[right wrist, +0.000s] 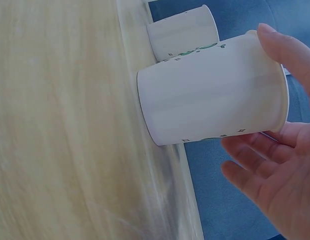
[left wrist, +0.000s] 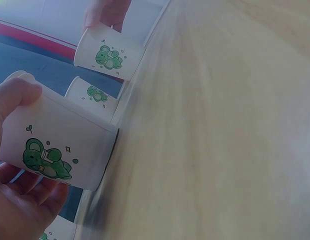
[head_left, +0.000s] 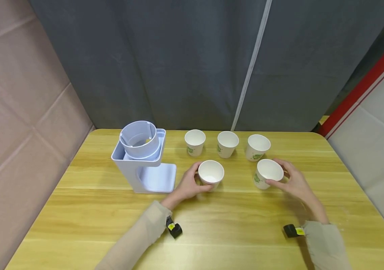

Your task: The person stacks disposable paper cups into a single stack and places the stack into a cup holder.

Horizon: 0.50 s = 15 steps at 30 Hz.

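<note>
Around a white paper cup (head_left: 211, 173) in the middle of the table, my left hand (head_left: 190, 183) curls its thumb and fingers. The left wrist view shows a green cartoon animal printed on this held cup (left wrist: 55, 135), with the thumb near its rim. To the right, my right hand (head_left: 294, 182) holds another white paper cup (head_left: 268, 174) between thumb and fingers. In the right wrist view that cup (right wrist: 210, 92) has its base at the tabletop, the thumb at its rim and fingers along the other side.
Behind the hands, three similar paper cups (head_left: 194, 139), (head_left: 227, 141), (head_left: 257, 145) stand upright in a row. A pale lavender plastic stand (head_left: 129, 174) with a round hopper (head_left: 139, 140) is left of my left hand. A dark curtain (head_left: 185, 67) hangs behind the wooden table (head_left: 212, 232).
</note>
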Each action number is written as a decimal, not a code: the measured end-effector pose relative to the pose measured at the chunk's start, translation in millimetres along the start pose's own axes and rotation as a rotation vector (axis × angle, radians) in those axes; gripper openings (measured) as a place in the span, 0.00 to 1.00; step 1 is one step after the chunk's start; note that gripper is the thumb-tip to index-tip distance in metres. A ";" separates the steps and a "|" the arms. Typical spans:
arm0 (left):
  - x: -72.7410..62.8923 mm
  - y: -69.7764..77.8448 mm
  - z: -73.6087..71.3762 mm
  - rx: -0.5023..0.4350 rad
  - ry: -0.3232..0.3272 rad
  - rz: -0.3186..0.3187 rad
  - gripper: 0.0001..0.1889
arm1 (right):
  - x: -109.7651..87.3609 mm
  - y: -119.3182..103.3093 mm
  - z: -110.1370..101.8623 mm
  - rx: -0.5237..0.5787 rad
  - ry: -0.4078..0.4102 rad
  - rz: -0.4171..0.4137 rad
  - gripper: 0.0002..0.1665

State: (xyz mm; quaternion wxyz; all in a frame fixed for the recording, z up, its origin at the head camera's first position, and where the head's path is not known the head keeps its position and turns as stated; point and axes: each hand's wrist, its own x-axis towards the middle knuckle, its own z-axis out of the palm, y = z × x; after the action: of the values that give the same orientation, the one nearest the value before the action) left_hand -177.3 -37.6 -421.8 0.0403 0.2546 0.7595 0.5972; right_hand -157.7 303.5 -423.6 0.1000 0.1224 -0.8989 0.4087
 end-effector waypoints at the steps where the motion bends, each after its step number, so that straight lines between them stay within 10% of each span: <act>1: -0.1 0.3 0.0 0.001 0.000 0.001 0.36 | 0.2 0.5 0.2 0.002 0.002 -0.002 0.42; 15: -0.5 0.8 -0.6 -0.008 -0.001 -0.001 0.36 | 3.5 -3.8 -1.3 0.020 0.024 -0.026 0.40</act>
State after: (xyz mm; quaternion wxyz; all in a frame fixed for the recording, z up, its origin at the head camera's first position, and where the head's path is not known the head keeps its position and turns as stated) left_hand -176.8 -38.2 -421.0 0.0421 0.2545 0.7572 0.6001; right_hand -159.7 301.5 -419.1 0.1146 0.1302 -0.8919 0.4177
